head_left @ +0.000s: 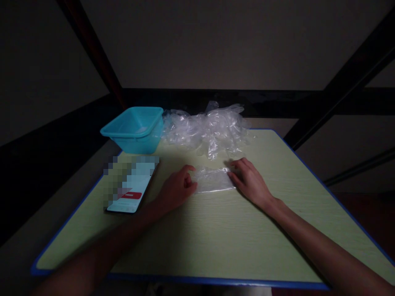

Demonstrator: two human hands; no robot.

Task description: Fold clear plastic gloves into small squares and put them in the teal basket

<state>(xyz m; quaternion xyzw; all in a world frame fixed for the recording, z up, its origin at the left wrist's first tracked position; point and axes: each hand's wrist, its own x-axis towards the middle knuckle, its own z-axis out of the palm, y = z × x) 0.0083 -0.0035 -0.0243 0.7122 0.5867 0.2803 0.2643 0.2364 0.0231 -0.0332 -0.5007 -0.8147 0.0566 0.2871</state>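
Note:
A clear, thin plastic piece (214, 180) lies on the table as a flat rectangle, shiny along its near edge. At its left end is my left hand (177, 187), with thumb and index finger apart and the other fingers curled in. My right hand (251, 181) rests at the opposite end, its thumb and fingertips apart at the plastic's edge. Behind both hands is a loose heap of crumpled clear plastic gloves (212, 127), some showing finger shapes.
The pale table (216, 246) has a blue rim. At its back left stands a turquoise plastic basket (138, 142), touching the heap. A phone (135, 185) with a lit screen, partly pixelated, lies left of my left hand. Dark diagonal bars (333, 86) rise behind the table.

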